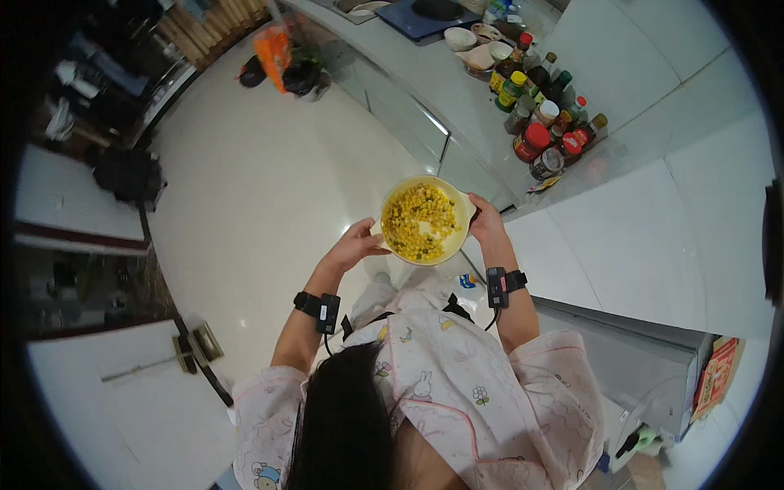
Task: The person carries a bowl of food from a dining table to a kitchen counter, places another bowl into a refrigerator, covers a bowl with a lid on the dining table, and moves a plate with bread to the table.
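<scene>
A round cream bowl (464, 214) with small side handles is held up in front of me between both hands. Inside it lie yellow corn kernels (420, 214) mixed with small green bits, and patches of the bowl's bottom show through. My left hand (358, 245) grips the handle on the left side, thumb above and fingers below. On the opposite side, my right hand (487, 217) is closed round the right handle, with some of its fingers hidden beneath. The bowl looks roughly level.
A counter (408, 73) ahead on the right carries several sauce bottles and jars (535, 139), small bowls (460, 38) and a dark blue cooktop (420, 16). An orange bag (273, 57) lies on the pale floor (253, 188). A dark backpack (128, 173) sits at the left.
</scene>
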Tool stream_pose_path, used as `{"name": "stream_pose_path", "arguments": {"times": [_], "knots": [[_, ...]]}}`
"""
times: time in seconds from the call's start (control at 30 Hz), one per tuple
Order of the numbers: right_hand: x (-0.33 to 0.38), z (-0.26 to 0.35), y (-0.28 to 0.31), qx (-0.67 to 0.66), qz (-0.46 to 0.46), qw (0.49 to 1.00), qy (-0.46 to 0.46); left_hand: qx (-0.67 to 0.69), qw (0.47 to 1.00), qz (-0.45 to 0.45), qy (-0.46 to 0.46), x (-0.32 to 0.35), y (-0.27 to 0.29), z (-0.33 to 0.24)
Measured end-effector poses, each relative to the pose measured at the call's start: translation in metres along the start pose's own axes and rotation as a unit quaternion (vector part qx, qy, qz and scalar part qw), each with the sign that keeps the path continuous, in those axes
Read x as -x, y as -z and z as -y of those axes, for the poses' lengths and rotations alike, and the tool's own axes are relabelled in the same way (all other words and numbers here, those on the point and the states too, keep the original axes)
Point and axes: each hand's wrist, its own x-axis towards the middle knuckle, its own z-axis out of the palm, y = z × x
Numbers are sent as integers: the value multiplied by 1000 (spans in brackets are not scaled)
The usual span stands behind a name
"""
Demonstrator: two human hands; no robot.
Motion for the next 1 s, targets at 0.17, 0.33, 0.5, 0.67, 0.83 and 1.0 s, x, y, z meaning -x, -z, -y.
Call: {"name": "stream_pose_path", "arguments": {"times": [0.17, 0.33, 0.5, 0.67, 0.83, 1.0], "knots": [[-93, 49, -70, -57, -18, 998, 27, -9, 999, 23, 37, -110, 56, -128], [-217, 88, -118, -113, -102, 987, 48, -58, 995, 51, 66, -239, 112, -208], [-334, 152, -189, -138, -131, 978, 84, -123, 991, -10, 57, -375, 163, -301], [-431, 172, -164, -57, -121, 988, 74, -179, 981, 35, 70, -464, 187, -366], [-481, 204, -241, -135, -175, 971, 91, -229, 966, 74, 98, -572, 232, -430], [-562, 212, -241, -178, -172, 955, 165, -236, 947, 163, 146, -678, 264, -465]]}}
